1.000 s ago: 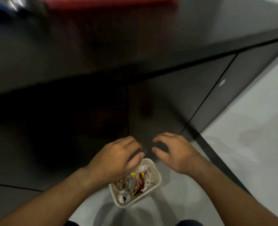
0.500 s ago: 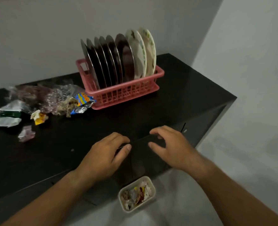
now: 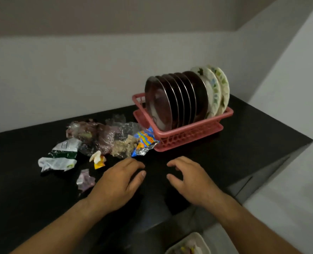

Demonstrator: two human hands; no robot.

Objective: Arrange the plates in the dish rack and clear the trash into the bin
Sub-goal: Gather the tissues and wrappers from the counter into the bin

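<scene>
Left hand (image 3: 119, 182) and right hand (image 3: 190, 180) hover empty over the black counter (image 3: 243, 143), fingers loosely curled. Plates (image 3: 179, 99) stand upright in the pink rack (image 3: 188, 136); wrappers (image 3: 100, 138), print unreadable, lie beside it; the bin (image 3: 197, 235) sits below.

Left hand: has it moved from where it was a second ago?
Yes. The left hand was right above the white bin on the floor; now it is over the black countertop, near the trash pile.

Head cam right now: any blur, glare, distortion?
Head view: dim, flat light; glossy black countertop swallows shadows, no hard glare; front dark metal plate in the pink plastic rack carries a pale reflection; straight edges barely bend; white bin at bottom edge cropped and soft.
</scene>
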